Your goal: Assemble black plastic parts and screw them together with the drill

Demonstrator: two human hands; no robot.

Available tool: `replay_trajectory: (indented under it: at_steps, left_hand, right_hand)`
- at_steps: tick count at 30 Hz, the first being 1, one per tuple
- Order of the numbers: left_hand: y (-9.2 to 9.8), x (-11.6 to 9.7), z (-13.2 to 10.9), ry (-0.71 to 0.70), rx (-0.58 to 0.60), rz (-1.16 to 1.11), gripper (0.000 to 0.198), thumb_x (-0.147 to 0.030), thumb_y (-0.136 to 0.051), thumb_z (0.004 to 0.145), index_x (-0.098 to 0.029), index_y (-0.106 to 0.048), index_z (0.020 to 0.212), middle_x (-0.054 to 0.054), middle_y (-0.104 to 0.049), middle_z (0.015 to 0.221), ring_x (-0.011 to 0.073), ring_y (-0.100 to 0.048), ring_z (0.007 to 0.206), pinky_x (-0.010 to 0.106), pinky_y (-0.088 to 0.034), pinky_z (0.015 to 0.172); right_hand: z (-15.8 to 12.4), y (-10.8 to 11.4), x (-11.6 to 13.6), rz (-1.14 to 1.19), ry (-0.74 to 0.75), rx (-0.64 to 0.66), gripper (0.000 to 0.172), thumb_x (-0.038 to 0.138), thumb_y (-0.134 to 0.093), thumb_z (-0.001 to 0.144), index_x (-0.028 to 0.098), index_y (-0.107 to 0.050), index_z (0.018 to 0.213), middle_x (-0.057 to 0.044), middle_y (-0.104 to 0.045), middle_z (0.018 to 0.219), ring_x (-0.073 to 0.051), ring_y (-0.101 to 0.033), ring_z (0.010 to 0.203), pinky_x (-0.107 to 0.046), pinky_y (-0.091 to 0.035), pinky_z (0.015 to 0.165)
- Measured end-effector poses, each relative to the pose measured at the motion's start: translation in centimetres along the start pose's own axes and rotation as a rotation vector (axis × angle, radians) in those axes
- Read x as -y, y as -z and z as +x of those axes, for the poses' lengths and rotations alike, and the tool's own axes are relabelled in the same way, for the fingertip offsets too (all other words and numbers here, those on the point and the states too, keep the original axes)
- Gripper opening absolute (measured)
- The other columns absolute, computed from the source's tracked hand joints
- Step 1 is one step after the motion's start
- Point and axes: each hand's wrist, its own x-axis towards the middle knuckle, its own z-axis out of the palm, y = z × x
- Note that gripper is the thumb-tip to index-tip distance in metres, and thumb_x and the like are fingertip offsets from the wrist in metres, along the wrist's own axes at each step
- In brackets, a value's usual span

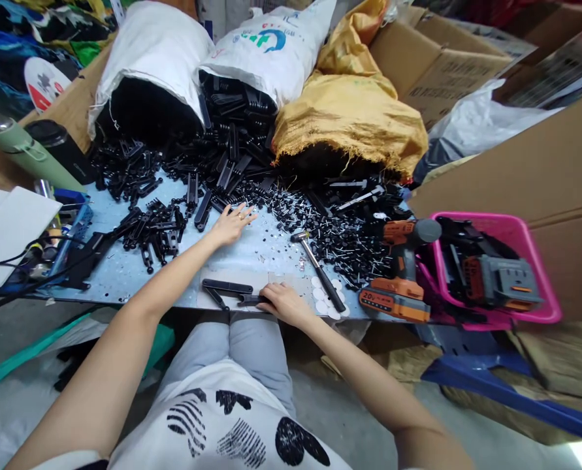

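Note:
My left hand (232,225) reaches forward over the blue tabletop with its fingers spread, beside a heap of loose screws (285,205). Close to the table's front edge, my right hand (285,303) is closed round one end of a jointed black plastic part (228,286). The part lies folded at an angle on a flat pale board (285,279), and my fingers hide its right end. Right of that hand rests a hammer (320,269), its dark handle lying across several white round discs (319,294).
Open sacks (266,46) spill black plastic parts (148,225) along the back. An orange cordless drill (398,274) stands at the right, next to a pink basket (540,261). A blue tray (82,219), a green bottle (38,156) and a cable are at the left.

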Motion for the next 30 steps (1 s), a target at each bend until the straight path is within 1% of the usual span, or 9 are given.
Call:
replay_trajectory:
  at_steps: [3, 7, 9, 12, 16, 19, 21, 26, 30]
  left_hand:
    - [0.7, 3.3, 1.7, 0.046, 0.072, 0.089, 0.036, -0.03, -0.037, 0.092, -0.011, -0.056, 0.117, 0.015, -0.058, 0.122, 0.0284, -0.042, 0.122, 0.056, -0.007, 0.108]
    - [0.5, 5.2, 0.2, 0.265, -0.029, 0.112, 0.039, -0.033, -0.036, 0.092, -0.005, -0.062, 0.097, 0.019, -0.063, 0.101, 0.028, -0.053, 0.105, 0.055, -0.01, 0.107]
    - [0.1, 5.0, 0.5, 0.316, -0.069, 0.066, 0.033, -0.026, -0.037, 0.091, -0.006, -0.061, 0.1, 0.019, -0.062, 0.105, 0.0279, -0.052, 0.106, 0.05, -0.019, 0.104]
    - [-0.7, 4.1, 3.0, 0.33, -0.079, -0.003, 0.029, -0.019, -0.039, 0.089, -0.009, -0.06, 0.107, 0.017, -0.058, 0.115, 0.0261, -0.049, 0.111, 0.039, -0.032, 0.096]
    - [-2.2, 3.2, 6.6, 0.428, -0.105, -0.076, 0.028, -0.012, -0.04, 0.087, -0.005, -0.06, 0.104, 0.021, -0.057, 0.114, 0.0259, -0.052, 0.105, 0.035, -0.038, 0.089]
    - [-3.5, 2.4, 7.0, 0.441, -0.105, -0.135, 0.023, -0.012, -0.043, 0.085, -0.007, -0.064, 0.094, 0.018, -0.062, 0.106, 0.0242, -0.057, 0.098, 0.033, -0.041, 0.086]
    - [-4.1, 2.1, 6.5, 0.418, -0.104, -0.175, 0.019, -0.015, -0.048, 0.083, -0.01, -0.065, 0.09, 0.014, -0.065, 0.1, 0.0231, -0.058, 0.096, 0.031, -0.041, 0.087]
    - [-3.1, 3.1, 4.7, 0.456, -0.2, -0.206, 0.031, -0.014, -0.036, 0.089, -0.01, -0.061, 0.107, 0.014, -0.065, 0.108, 0.0213, -0.058, 0.101, 0.031, -0.041, 0.09]
    - [-2.1, 3.9, 3.9, 0.456, -0.21, -0.193, 0.028, -0.017, -0.041, 0.087, -0.01, -0.064, 0.1, 0.012, -0.068, 0.1, 0.0209, -0.061, 0.094, 0.03, -0.044, 0.085]
  right_hand:
    - [-0.6, 0.0, -0.1, 0.03, -0.011, -0.005, 0.032, 0.044, -0.042, 0.094, 0.017, -0.058, 0.099, -0.008, -0.06, 0.092, -0.02, -0.056, 0.088, -0.031, -0.037, 0.078]
    - [-0.5, 0.5, -0.6, 0.086, -0.003, -0.028, 0.034, 0.047, -0.042, 0.093, 0.018, -0.059, 0.1, -0.009, -0.061, 0.094, -0.02, -0.056, 0.091, -0.033, -0.039, 0.08]
    - [0.6, 1.1, -1.2, 0.111, -0.013, -0.071, 0.035, 0.048, -0.042, 0.092, 0.019, -0.059, 0.1, -0.009, -0.061, 0.097, -0.021, -0.055, 0.094, -0.034, -0.039, 0.082]
    - [3.5, 2.4, -2.9, 0.143, -0.079, -0.174, 0.031, 0.043, -0.044, 0.093, 0.018, -0.059, 0.101, -0.01, -0.062, 0.099, -0.021, -0.056, 0.095, -0.033, -0.041, 0.083]
    - [7.8, 4.7, -8.0, 0.181, -0.261, -0.346, 0.026, 0.038, -0.049, 0.09, 0.017, -0.06, 0.101, -0.009, -0.063, 0.1, -0.021, -0.056, 0.093, -0.032, -0.043, 0.081]
    - [10.2, 6.0, -11.6, 0.168, -0.447, -0.49, 0.021, 0.032, -0.049, 0.089, 0.015, -0.061, 0.098, -0.009, -0.063, 0.097, -0.021, -0.056, 0.088, -0.032, -0.044, 0.078]
    - [11.6, 6.1, -12.4, 0.158, -0.457, -0.523, 0.02, 0.025, -0.046, 0.09, 0.015, -0.062, 0.096, -0.009, -0.063, 0.095, -0.02, -0.056, 0.088, -0.031, -0.044, 0.079]
    - [15.9, 3.3, -8.4, 0.019, -0.295, -0.396, 0.029, 0.022, -0.041, 0.093, 0.013, -0.058, 0.114, -0.012, -0.058, 0.116, -0.023, -0.051, 0.106, -0.033, -0.041, 0.091]
    - [18.7, 1.6, -4.9, -0.198, -0.261, -0.168, 0.039, 0.012, -0.031, 0.094, 0.009, -0.047, 0.129, -0.017, -0.047, 0.132, -0.024, -0.044, 0.117, -0.034, -0.039, 0.095]
